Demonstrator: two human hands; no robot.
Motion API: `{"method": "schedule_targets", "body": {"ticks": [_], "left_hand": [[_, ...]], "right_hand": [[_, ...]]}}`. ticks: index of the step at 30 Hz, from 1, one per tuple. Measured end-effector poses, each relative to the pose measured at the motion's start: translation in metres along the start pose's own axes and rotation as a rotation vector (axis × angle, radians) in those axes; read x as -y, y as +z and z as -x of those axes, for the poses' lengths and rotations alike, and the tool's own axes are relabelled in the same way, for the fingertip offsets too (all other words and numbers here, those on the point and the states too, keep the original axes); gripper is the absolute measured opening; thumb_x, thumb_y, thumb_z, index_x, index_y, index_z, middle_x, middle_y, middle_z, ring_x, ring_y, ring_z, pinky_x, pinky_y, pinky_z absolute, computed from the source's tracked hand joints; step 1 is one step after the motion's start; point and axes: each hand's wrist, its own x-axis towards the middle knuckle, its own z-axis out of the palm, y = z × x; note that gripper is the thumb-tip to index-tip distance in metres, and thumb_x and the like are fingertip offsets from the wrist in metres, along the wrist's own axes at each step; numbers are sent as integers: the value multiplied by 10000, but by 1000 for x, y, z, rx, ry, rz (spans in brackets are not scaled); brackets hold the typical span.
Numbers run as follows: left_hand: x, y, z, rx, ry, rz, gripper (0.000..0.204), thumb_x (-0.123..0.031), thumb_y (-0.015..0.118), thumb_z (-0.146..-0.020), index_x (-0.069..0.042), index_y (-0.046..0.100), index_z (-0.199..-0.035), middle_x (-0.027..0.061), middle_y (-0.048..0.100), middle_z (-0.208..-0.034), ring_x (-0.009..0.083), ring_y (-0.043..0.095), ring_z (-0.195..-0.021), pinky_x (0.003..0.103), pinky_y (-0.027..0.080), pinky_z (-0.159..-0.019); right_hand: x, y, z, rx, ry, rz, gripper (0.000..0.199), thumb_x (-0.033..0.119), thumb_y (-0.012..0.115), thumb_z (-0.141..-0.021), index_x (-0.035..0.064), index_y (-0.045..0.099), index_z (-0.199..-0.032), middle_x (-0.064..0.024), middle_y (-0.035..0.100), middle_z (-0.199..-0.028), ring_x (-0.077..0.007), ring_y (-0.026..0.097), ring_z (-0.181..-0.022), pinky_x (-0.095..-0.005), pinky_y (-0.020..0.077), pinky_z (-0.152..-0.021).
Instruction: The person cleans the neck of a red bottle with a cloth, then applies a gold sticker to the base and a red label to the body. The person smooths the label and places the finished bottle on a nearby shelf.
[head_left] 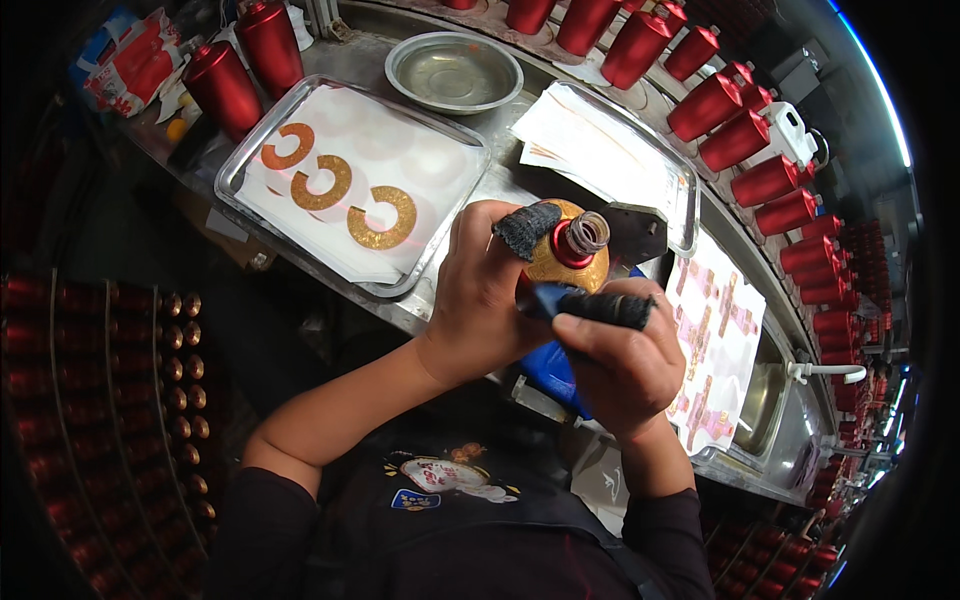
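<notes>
The right hand [632,368] grasps a blue tool [545,299] at the near side of the gold-shouldered bottle [572,248]; the left hand [482,290] clasps its left side. The bottle's long axis points up, mouth tipped slightly rightward. Beyond the bottle, leftward, lie gold C-shaped pieces [342,180].

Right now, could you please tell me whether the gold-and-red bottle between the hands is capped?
No, the gold-and-red bottle shows its threaded neck uncovered.

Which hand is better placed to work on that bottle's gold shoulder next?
Probably the right hand: it pinches a blue piece at the gold shoulder, while the left hand is busy gripping the bottle.
</notes>
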Motion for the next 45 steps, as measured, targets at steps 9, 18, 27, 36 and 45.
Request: {"method": "schedule_targets", "body": {"ticks": [9, 18, 27, 36, 45], "left_hand": [[-6, 11, 10, -108, -58, -151, 753, -297, 892, -651, -87, 546, -1286, 158, 477, -1180, 377, 510, -1079, 472, 442, -913], [13, -19, -9, 298, -199, 335, 930, -230, 907, -698, -55, 422, -1473, 174, 529, -1374, 356, 536, -1293, 442, 432, -1084], [8, -11, -5, 219, -148, 254, 783, -251, 876, -709, -85, 516, -1384, 168, 572, -1290, 376, 568, -1190, 456, 456, -1029], [4, 4, 6, 48, -65, 44, 812, -243, 892, -665, -83, 490, -1353, 178, 526, -1222, 403, 538, -1127, 475, 454, -956], [4, 12, 12, -2, -101, 42, 943, -350, 944, -643, -41, 455, -1387, 171, 494, -1267, 393, 499, -1193, 481, 413, -1025]], "right_hand": [[5, 1, 0, -83, 71, -82, 319, -89, 767, -672, 65, 753, -952, -97, 658, -872, -281, 645, -786, -365, 531, -686], [-10, 2, 2, -160, 77, 0, 339, -87, 789, -661, 70, 753, -958, -89, 655, -869, -285, 648, -794, -351, 524, -700], [3, 2, 2, -130, 98, -25, 319, -62, 776, -653, 69, 765, -944, -84, 690, -898, -278, 647, -791, -369, 536, -688], [4, 4, 3, -25, 9, 21, 318, -60, 777, -688, 69, 745, -977, -88, 699, -906, -279, 654, -795, -369, 535, -698], [8, 0, 3, -64, 8, -130, 291, -46, 763, -712, 60, 767, -983, -94, 693, -889, -272, 652, -785, -357, 529, -688]]}}
